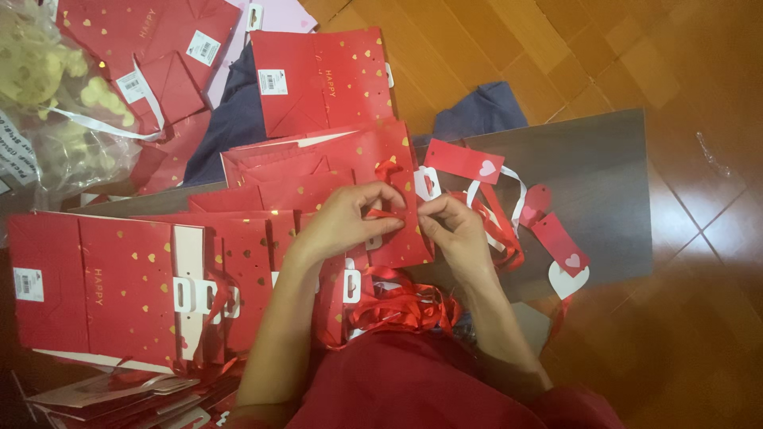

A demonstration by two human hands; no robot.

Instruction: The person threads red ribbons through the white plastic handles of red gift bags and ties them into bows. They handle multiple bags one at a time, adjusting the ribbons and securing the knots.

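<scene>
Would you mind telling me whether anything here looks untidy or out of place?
Loose red ribbon lies tangled below both hands, and a clear scrap lies alone on the wooden floor at right. The red bags overlap unevenly.

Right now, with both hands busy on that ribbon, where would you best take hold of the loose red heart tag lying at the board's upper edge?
Pinch the red heart tag across its narrow width at its left end, coming from above left. It lies flat, and its heart end trails into white ribbon, so the plain end looks freest. Left hand and right hand are occupied.
</scene>
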